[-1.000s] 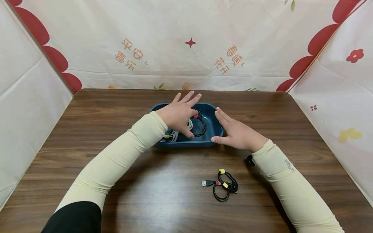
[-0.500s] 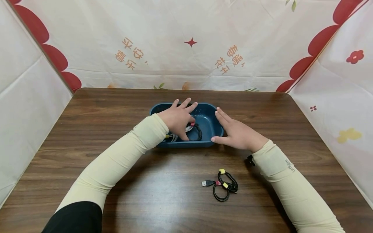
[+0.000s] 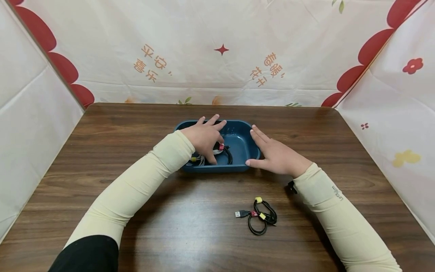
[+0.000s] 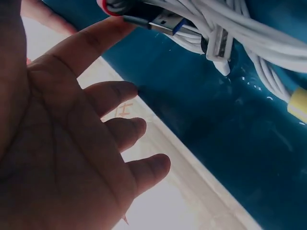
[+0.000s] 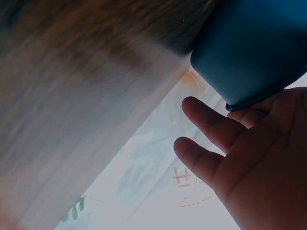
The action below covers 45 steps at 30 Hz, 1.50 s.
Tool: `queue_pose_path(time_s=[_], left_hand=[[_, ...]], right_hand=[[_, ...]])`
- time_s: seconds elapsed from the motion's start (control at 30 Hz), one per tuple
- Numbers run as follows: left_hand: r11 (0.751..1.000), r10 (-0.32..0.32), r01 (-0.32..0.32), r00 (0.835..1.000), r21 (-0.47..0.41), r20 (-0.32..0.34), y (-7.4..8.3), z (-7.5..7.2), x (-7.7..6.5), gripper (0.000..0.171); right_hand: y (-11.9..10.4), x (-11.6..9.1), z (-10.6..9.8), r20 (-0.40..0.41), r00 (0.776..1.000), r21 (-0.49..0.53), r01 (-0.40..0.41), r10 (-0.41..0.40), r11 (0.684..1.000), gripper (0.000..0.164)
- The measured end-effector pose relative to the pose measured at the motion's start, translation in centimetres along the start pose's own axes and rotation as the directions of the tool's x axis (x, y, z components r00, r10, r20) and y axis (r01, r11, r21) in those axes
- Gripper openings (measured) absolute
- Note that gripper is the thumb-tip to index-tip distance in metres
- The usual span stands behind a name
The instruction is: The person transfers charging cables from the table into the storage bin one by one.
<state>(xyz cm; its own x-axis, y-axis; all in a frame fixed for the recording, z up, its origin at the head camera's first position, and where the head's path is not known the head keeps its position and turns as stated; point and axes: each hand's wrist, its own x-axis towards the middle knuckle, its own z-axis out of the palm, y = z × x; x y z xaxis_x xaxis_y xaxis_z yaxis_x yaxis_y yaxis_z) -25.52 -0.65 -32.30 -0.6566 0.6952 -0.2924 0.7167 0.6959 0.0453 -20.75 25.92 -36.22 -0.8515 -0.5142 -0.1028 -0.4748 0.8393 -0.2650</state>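
Observation:
Inside the blue tray [image 3: 242, 145], my left hand [image 3: 202, 138] holds a coiled black cable [image 3: 229, 155] between thumb and index finger, the other fingers spread wide. The cable has a red tie [image 3: 221, 146] beside the index finger. In the left wrist view its USB plug [image 4: 167, 21] lies by the index fingertip. Bundled white cables [image 4: 264, 36] with a yellow tie [image 4: 298, 104] lie in the tray, partly hidden under the hand. My right hand [image 3: 276, 155] rests against the tray's right end, its fingers fairly straight. In the right wrist view fingers reach along the tray's outer wall [image 5: 249, 57].
Another coiled black USB cable [image 3: 263, 217] with yellow and red ties lies on the wooden table [image 3: 170, 226], in front of the tray. White printed cloth [image 3: 221, 75] hangs behind the table and on both sides.
My left hand has lowered into the tray and shifted slightly left, and the black cable has moved with it. The right hand stays at the tray's end.

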Motion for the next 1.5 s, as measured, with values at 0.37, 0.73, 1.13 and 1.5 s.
queue_pose_path(time_s=[0.37, 0.73, 1.13, 1.5], left_hand=[[0.999, 0.042, -0.043, 0.996, -0.007, -0.075, 0.5, -1.1, -1.0, 0.076], [0.987, 0.153, -0.135, 0.961, 0.092, -0.230, 2.6, -2.2, -3.7, 0.085], [0.875, 0.483, -0.442, 0.821, 0.196, -0.304, 7.7, 1.8, -5.7, 0.081], [0.795, 0.598, -0.552, 0.782, 0.252, -0.174, 10.1, 4.5, -4.7, 0.076]], right_hand=[[0.1, 0.2, 0.0, -0.022, 1.000, -0.054, 0.021, -0.022, 0.998, 0.102], [0.0, 0.1, 0.1, -0.020, 1.000, -0.096, 0.007, -0.009, 0.995, 0.098], [0.1, -0.1, 0.1, -0.026, 1.000, -0.144, 0.015, -0.018, 0.989, 0.093], [-0.1, 0.0, 0.1, -0.041, 0.999, -0.120, 0.026, -0.031, 0.992, 0.095]])
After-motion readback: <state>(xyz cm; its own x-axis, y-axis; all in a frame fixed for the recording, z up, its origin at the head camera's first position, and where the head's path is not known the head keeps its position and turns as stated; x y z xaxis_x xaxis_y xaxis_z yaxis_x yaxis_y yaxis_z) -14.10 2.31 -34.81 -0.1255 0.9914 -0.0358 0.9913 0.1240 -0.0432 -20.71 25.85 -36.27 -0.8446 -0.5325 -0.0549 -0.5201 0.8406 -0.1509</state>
